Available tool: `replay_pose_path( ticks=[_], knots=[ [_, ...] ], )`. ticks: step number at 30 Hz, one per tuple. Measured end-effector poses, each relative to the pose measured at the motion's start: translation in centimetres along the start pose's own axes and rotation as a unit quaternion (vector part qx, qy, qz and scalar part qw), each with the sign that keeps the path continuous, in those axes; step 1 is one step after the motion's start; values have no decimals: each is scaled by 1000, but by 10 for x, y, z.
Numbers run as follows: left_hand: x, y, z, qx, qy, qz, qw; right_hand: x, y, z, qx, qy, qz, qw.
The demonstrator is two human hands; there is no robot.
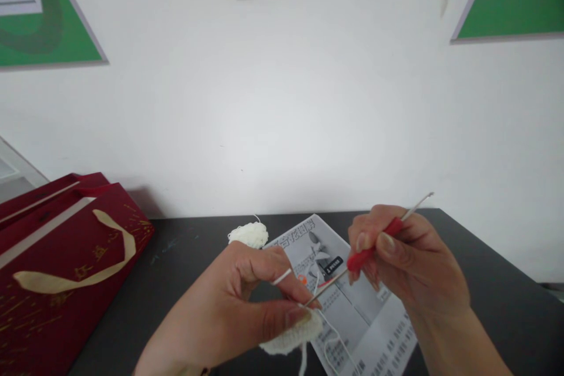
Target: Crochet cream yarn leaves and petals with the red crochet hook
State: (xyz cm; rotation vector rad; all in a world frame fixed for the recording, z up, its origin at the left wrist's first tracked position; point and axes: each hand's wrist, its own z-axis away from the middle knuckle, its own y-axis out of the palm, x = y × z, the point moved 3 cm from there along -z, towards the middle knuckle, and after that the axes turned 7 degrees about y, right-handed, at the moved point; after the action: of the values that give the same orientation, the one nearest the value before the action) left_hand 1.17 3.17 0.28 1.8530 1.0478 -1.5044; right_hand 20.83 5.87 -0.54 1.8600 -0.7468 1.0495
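Note:
Between thumb and index finger, my left hand (247, 299) pinches a small piece of white crochet work (293, 338). A strand of white yarn (281, 277) loops over its index finger, and loose strands hang below the piece. My right hand (396, 252) grips a double-ended crochet hook (365, 257) by its red handle. One metal end points up to the right. The other end reaches down to the crochet work at my left fingertips, where the tip is hidden. Behind my left hand lies a ball of white yarn (249, 235).
A printed instruction sheet (352, 329) lies under my hands on the dark table (189, 241). Dark red gift bags (66, 282) with a cream ribbon stand at the left. A white wall (282, 100) rises behind the table, with green panels (515, 6) on it.

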Motion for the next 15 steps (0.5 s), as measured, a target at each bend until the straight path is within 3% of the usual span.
replay_pose_path(
  ticks=[6, 15],
  knots=[
    [4, 2, 2, -20, -5, -23, 1000, -6, -3, -2, -3, 23, -22, 999],
    [14, -2, 4, -128, 26, -39, 991, -36, 12, -14, -24, 105, -139, 984]
  ],
)
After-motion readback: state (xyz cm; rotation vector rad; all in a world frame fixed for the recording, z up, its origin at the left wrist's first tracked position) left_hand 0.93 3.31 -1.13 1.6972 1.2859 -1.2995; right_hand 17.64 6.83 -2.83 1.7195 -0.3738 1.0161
